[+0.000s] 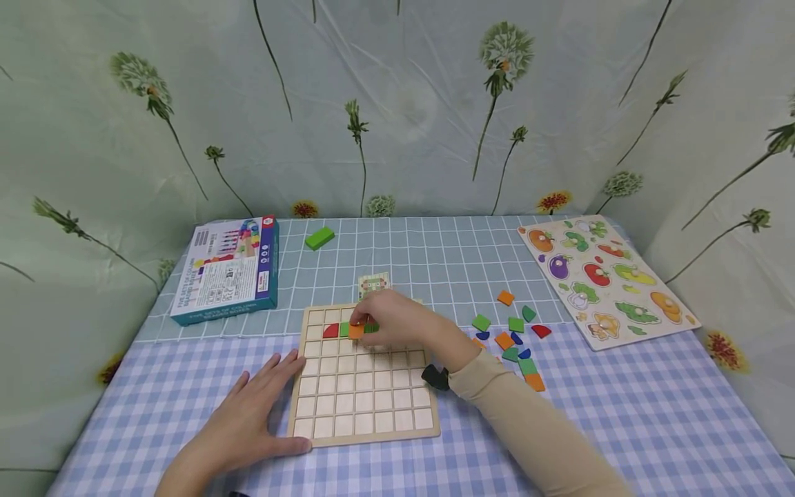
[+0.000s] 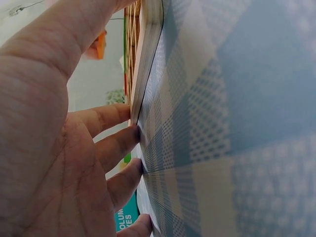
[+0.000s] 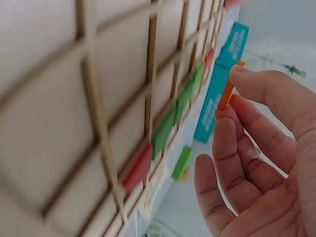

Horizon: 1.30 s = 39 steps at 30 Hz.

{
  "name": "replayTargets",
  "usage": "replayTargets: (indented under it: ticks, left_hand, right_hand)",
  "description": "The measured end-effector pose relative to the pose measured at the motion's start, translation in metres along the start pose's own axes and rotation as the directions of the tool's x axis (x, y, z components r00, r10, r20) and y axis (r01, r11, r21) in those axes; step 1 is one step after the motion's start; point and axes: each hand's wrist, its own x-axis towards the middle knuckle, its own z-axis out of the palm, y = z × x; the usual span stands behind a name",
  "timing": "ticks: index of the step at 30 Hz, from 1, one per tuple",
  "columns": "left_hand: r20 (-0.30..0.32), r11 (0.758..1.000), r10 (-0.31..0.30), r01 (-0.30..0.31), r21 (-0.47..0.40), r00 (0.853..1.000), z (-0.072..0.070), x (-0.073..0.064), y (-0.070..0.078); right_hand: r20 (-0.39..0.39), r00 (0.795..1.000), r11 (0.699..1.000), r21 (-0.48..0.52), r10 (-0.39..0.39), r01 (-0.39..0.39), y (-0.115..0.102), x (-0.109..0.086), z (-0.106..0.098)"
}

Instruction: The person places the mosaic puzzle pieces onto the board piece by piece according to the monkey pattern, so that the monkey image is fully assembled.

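Note:
My right hand pinches an orange square tile between thumb and fingertips, over the upper part of a wooden grid board. Along one row of its cells lie a red quarter-round piece, green pieces and another red piece. My left hand rests with spread fingers on the tablecloth at the board's left side; its thumb and fingertips are right at the frame. Just behind the board is a small pattern card, partly covered by the right hand.
Loose green, orange, red and blue pieces lie scattered right of the board. A vegetable puzzle board lies farther right. At the back left are a boxed toy set and a green block. A printed curtain surrounds the table.

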Motion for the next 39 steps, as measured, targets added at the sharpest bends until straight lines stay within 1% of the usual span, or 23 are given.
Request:
replayTargets:
  ticks: [2,5,7,11,16,20,27,30,39]
  left_hand:
    - [-0.001,1.0,0.002,-0.002,0.0,1.0,0.0,0.0,0.0]
    - [-0.002,1.0,0.003,-0.003,0.002,1.0,0.0,0.0,0.0]
    - [0.007,1.0,-0.007,0.007,0.0,1.0,0.0,0.0,0.0]
    - [0.021,1.0,-0.006,0.006,-0.008,1.0,-0.001,0.0,0.001]
    - [0.028,1.0,-0.001,0.001,-0.006,1.0,-0.002,0.0,0.002]
    - [0.019,1.0,0.012,-0.012,0.006,1.0,-0.002,0.0,0.002]
    - [0.012,1.0,-0.004,0.004,-0.011,1.0,0.0,0.0,0.0]
    - [0.004,1.0,0.001,0.0,-0.007,1.0,0.0,0.001,-0.001]
    - [0.005,1.0,0.0,0.0,-0.014,1.0,0.0,0.001,-0.001]
  right_hand:
    - [0.009,1.0,1.0,0.007,-0.004,0.004,-0.004,0.005,0.006]
    - [0.014,1.0,1.0,-0.007,-0.015,0.016,-0.008,0.012,0.014]
    - [0.012,1.0,1.0,-0.009,-0.022,0.022,-0.011,0.015,0.019]
    - [0.013,0.999,0.999,-0.005,-0.031,0.032,-0.016,0.02,0.024]
    - [0.02,0.999,1.0,-0.001,-0.031,0.031,-0.02,0.024,0.027]
    - [0.027,0.999,1.0,-0.018,-0.02,0.021,-0.022,0.026,0.028]
    - [0.048,0.999,0.999,-0.042,-0.014,0.016,-0.025,0.028,0.027]
    - [0.052,0.999,0.999,-0.045,-0.013,0.016,-0.026,0.029,0.027]
    - [0.052,0.999,0.999,-0.043,-0.009,0.011,-0.028,0.031,0.027]
